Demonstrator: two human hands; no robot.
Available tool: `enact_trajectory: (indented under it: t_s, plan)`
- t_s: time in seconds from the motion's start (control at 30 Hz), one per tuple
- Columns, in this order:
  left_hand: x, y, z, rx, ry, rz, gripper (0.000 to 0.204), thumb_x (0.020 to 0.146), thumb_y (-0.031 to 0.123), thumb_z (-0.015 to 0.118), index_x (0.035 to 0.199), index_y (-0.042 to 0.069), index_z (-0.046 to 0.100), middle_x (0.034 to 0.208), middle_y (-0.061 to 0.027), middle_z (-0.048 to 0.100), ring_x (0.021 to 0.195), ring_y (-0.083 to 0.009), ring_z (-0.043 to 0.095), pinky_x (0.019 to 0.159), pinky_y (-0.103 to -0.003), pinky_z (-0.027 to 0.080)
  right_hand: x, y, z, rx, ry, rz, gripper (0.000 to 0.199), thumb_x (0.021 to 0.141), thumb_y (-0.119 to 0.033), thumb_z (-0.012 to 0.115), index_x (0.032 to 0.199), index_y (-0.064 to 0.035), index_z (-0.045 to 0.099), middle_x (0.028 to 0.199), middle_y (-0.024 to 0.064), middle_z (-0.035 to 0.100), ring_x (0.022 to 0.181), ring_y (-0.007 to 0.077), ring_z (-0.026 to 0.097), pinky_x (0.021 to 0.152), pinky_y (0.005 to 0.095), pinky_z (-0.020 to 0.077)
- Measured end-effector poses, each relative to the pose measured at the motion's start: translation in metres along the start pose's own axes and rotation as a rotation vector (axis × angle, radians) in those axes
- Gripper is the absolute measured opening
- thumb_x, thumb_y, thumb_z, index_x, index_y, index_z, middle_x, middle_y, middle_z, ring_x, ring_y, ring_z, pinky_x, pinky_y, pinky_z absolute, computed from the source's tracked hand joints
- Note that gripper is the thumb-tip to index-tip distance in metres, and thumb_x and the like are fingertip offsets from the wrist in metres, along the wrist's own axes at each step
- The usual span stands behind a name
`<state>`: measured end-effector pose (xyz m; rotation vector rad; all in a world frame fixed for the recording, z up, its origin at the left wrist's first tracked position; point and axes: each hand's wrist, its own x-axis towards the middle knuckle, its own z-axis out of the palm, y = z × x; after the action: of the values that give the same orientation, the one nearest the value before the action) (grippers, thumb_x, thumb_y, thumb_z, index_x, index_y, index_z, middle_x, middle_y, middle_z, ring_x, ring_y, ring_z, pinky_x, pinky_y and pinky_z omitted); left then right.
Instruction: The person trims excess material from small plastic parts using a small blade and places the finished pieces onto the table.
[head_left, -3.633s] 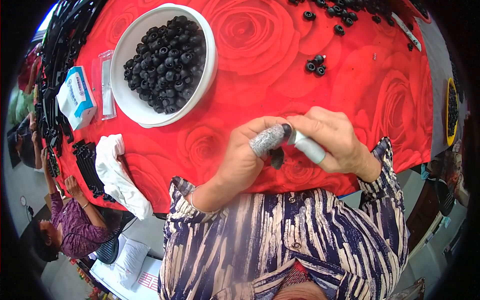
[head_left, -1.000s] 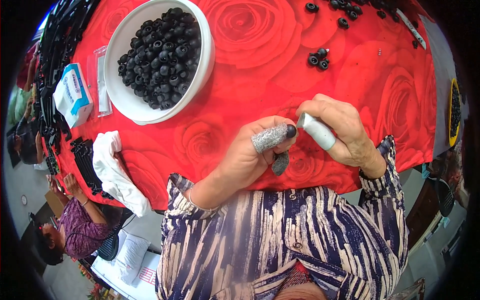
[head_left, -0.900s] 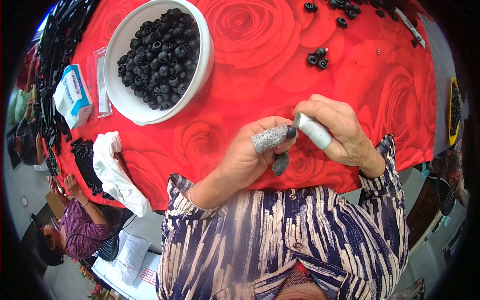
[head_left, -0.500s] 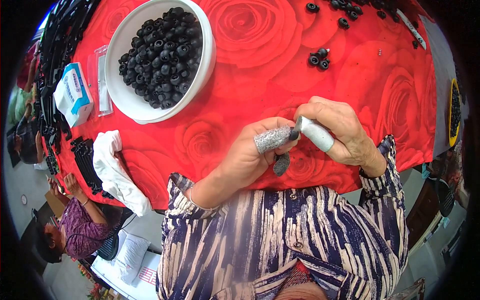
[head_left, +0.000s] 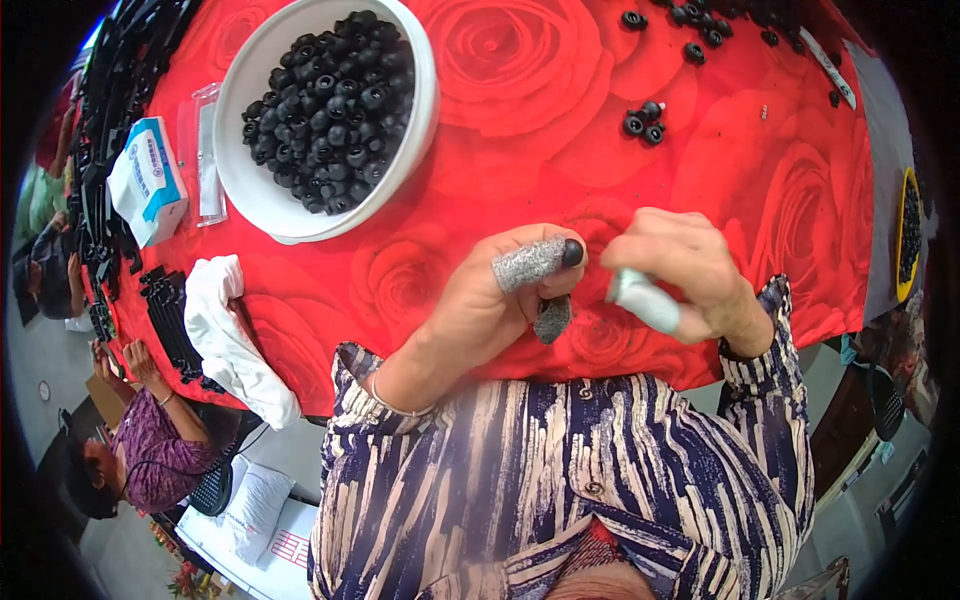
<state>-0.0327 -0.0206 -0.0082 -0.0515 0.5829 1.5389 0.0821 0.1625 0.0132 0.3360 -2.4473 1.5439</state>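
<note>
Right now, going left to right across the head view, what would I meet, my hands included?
Blue-and-white packet, white bowl, left hand, small black piece at its fingertips, right hand, then yellow-rimmed container at the far right.

Blk piece (head_left: 572, 253) at ctr looks smooth plast.; grey thumb wrap (head_left: 526, 265) is rough, matt. Upper-L bowl (head_left: 262, 200) looks like smooth plast.

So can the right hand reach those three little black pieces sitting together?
Probably yes: the right hand looks close to the black pieces, with only red cloth showing between them.
</note>
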Motion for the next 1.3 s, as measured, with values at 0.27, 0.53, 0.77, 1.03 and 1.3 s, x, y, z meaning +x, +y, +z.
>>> enact_trajectory:
  t_s: [0.27,0.53,0.77,1.03,1.3]
  plan:
    - [-0.003,-0.011,0.021,0.012,0.173,-0.095,0.023,0.089,0.019,0.057,0.101,-0.001,0.058,0.081,0.0005,0.055,0.068,-0.005,0.046,0.062,-0.018,0.036,0.004,-0.006,0.012,0.111,0.091,0.109,0.025,0.07,-0.005,0.071,0.093,0.0012,0.061,0.071,0.0078,0.057,0.061,0.0175,0.056,0.051,0.0272,0.0411]
    - [-0.005,-0.015,0.014,0.03,0.005,0.014,0.022,0.091,0.019,0.054,0.1,-0.001,0.058,0.082,-0.0007,0.055,0.07,-0.0063,0.047,0.063,-0.02,0.037,0.002,-0.009,0.018,0.129,0.154,0.236,0.014,0.074,-0.002,0.067,0.086,0.0006,0.06,0.07,0.0073,0.056,0.059,0.0154,0.055,0.051,0.0265,0.0398]
    - [-0.003,-0.012,0.013,0.015,0.075,-0.027,0.022,0.091,0.02,0.054,0.098,-0.001,0.058,0.081,-0.0015,0.056,0.068,-0.0076,0.047,0.063,-0.021,0.038,0.0,-0.009,0.015,0.313,0.158,0.295,0.012,0.076,-0.001,0.065,0.087,0.0018,0.06,0.07,0.0081,0.055,0.059,0.0142,0.054,0.053,0.0263,0.0398]
    - [-0.003,-0.009,0.01,0.085,0.104,0.006,0.021,0.088,0.013,0.058,0.102,-0.002,0.059,0.081,-0.006,0.061,0.071,-0.0098,0.057,0.064,-0.02,0.046,0.001,-0.01,0.014,0.088,0.175,0.205,0.013,0.076,-0.002,0.065,0.087,0.0007,0.06,0.069,0.0074,0.056,0.056,0.0162,0.053,0.05,0.028,0.0396]
    - [-0.003,-0.013,0.01,0.08,0.086,0.008,0.019,0.09,0.017,0.056,0.098,0.0,0.06,0.08,-0.0062,0.062,0.065,-0.0102,0.057,0.06,-0.02,0.046,-0.002,-0.009,0.019,-0.018,0.138,0.096,0.018,0.073,-0.005,0.066,0.089,-0.0014,0.059,0.068,0.0092,0.051,0.058,0.0235,0.055,0.049,0.0328,0.042]
